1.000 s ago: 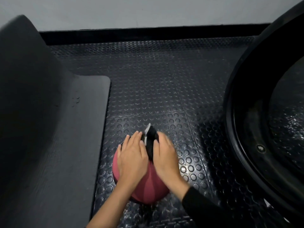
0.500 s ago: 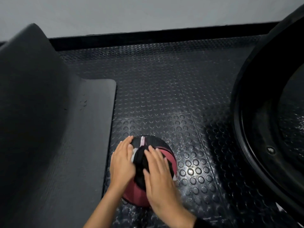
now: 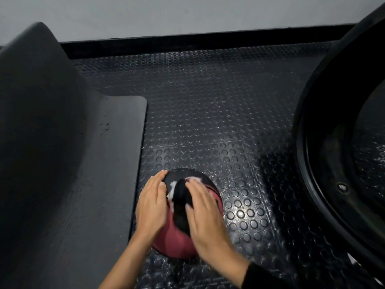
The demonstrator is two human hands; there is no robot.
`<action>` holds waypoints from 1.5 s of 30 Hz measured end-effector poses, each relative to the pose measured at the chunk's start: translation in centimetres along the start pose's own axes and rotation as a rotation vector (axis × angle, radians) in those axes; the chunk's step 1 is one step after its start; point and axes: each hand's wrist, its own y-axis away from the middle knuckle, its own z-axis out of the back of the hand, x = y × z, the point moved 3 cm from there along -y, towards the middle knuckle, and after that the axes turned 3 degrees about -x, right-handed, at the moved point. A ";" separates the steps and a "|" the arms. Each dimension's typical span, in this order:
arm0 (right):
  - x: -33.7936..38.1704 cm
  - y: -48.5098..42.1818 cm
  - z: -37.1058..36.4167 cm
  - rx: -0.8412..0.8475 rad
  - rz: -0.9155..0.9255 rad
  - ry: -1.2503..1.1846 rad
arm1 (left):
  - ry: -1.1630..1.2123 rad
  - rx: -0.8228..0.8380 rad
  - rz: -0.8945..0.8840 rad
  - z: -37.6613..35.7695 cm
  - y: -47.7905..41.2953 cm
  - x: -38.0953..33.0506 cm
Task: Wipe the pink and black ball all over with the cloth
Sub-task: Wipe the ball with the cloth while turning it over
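The pink and black ball (image 3: 175,243) sits on the studded floor near the bottom middle of the head view. A dark cloth (image 3: 180,202) with some white showing lies across the top of the ball. My left hand (image 3: 151,205) rests flat on the ball's left side with fingers straight. My right hand (image 3: 205,217) presses the cloth onto the ball's top and right side, fingers extended over it. The ball's lower part and far right are partly hidden by my hands.
A dark padded bench or mat (image 3: 68,163) runs along the left, close to the ball. A large black round rim (image 3: 308,142) fills the right side. Black studded rubber floor (image 3: 208,113) lies ahead, ending at a black skirting and grey wall.
My right hand has slid the cloth from the ball's far top toward me and over its top. The ball turned, showing more black on top. The camera shifted slightly.
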 end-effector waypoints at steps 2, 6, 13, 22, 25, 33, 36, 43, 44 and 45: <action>-2.4 -4.1 0.3 0.022 -0.204 -0.097 | -0.014 -0.006 -0.014 0.2 0.3 0.2; -5.8 -8.9 0.9 0.090 -0.641 -0.232 | -0.014 -0.022 0.004 0.0 0.4 -0.1; -1.0 0.3 0.0 -0.079 -0.126 -0.137 | 0.047 0.032 0.008 0.3 0.0 0.4; -1.7 -1.3 0.4 -0.063 -0.248 -0.103 | 0.005 0.042 -0.012 0.0 -0.7 0.0; 0.1 0.4 0.1 -0.022 -0.070 -0.014 | 0.017 0.054 -0.036 0.1 -0.1 0.5; -3.6 -8.5 0.3 0.109 -0.386 0.007 | -0.045 -0.011 -0.035 -0.6 0.9 -0.5; 0.5 -1.7 0.9 0.011 -0.072 0.055 | -0.039 0.000 -0.082 -0.7 0.9 -0.1; -4.1 -9.6 0.6 0.195 -0.438 0.001 | -0.105 -0.020 -0.140 -1.1 2.9 -0.6; -4.3 -9.6 0.6 0.172 -0.451 0.018 | -0.117 -0.028 -0.135 -1.4 2.9 -0.8; -4.0 -8.5 0.7 0.111 -0.394 0.033 | -0.126 -0.034 -0.132 -1.5 2.7 -0.9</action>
